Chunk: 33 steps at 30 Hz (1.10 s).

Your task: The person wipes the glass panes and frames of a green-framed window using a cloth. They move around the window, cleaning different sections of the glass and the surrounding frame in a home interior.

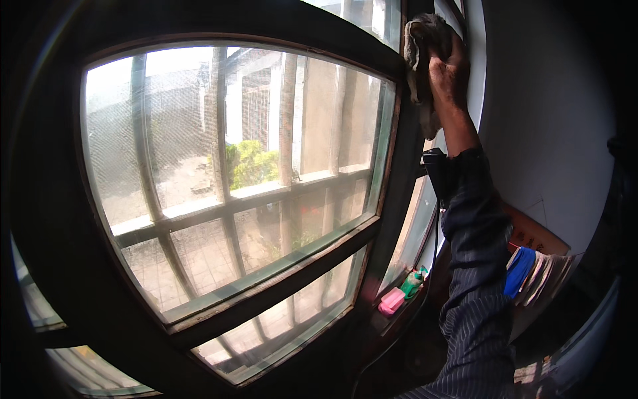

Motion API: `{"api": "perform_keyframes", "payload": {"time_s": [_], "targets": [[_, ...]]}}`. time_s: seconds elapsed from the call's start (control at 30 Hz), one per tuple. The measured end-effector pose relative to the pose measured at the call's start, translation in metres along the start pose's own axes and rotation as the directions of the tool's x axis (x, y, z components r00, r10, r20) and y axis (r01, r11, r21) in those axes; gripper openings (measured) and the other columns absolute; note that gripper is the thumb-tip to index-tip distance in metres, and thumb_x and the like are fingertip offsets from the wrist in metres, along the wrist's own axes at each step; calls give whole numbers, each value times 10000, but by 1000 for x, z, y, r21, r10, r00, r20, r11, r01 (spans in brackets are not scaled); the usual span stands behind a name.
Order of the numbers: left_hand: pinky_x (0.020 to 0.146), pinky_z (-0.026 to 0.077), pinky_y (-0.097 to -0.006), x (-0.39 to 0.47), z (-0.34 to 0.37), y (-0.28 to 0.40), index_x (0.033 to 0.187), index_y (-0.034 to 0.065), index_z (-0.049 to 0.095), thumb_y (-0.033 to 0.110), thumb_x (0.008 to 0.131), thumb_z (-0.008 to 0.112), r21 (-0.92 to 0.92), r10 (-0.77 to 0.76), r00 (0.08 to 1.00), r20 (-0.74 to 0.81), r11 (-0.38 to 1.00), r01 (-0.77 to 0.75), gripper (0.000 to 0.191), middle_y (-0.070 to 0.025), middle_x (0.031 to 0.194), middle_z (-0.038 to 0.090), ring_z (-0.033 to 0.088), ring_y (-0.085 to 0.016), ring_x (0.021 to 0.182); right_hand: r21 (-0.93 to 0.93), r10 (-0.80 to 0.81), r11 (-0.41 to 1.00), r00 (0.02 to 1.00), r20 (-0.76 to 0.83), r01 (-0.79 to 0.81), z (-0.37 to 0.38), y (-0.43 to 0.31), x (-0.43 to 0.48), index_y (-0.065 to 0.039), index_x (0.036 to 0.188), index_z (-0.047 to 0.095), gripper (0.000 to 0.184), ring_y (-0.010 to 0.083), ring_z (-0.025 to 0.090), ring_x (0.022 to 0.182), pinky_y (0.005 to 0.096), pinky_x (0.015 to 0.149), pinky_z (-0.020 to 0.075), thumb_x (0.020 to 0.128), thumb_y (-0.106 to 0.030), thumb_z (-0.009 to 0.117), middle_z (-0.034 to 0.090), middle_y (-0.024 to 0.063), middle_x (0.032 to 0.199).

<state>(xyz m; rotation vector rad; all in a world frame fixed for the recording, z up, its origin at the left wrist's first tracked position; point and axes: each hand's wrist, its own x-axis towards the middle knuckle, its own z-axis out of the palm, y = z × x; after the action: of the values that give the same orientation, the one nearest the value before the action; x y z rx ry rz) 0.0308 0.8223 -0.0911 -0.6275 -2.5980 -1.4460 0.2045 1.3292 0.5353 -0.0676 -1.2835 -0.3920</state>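
Observation:
My right hand point(448, 75) is raised at the upper right, its fingers closed around a crumpled grey cloth point(421, 65). The cloth lies against the dark upright of the window frame point(411, 119), beside the top right corner of a large glass pane point(239, 164), and a loose end hangs below the hand. The sleeve on that arm is dark with thin stripes. Narrow panes lie below and above the large one. Through the glass, vertical bars and a green bush show outside. My left hand is out of view.
On the sill at the lower right stand a green pump bottle point(412, 284) and a pink soap box point(392, 300). A thin dark cable point(427, 279) hangs beside the sleeve. Farther right, a blue cloth point(520, 272) and several brownish cloths point(546, 279) hang on a line below a wooden board.

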Motion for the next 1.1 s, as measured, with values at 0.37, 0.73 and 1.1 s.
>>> {"api": "perform_keyframes", "payload": {"time_s": [0.37, 0.73, 1.1], "targets": [[707, 589, -505, 7, -7, -14, 1053, 32, 767, 265, 983, 711, 21, 78, 995, 55, 997, -80, 250, -259, 901, 739, 725, -464, 849, -54, -155, 987, 975, -161, 148, 72, -98, 102, -33, 1361, 595, 439, 385, 677, 1197, 428, 1022, 538, 932, -62, 683, 704, 221, 1260], [695, 595, -505, 12, -6, -26, 1026, 39, 794, 300, 988, 709, 20, 106, 989, 104, 994, -108, 277, -248, 886, 749, 731, -459, 816, 174, -438, 887, 899, 20, 428, 93, -133, 155, -47, 1479, 549, 518, 329, 637, 1293, 392, 1094, 511, 973, -96, 650, 662, 202, 1383], [658, 569, -513, 9, -7, -36, 942, 41, 779, 321, 991, 709, 4, 143, 981, 134, 989, -145, 293, -239, 819, 724, 714, -463, 761, 28, -113, 993, 994, 8, 113, 73, -95, 121, -24, 1446, 583, 497, 322, 676, 1226, 380, 1015, 546, 965, -111, 675, 691, 218, 1335]]}}
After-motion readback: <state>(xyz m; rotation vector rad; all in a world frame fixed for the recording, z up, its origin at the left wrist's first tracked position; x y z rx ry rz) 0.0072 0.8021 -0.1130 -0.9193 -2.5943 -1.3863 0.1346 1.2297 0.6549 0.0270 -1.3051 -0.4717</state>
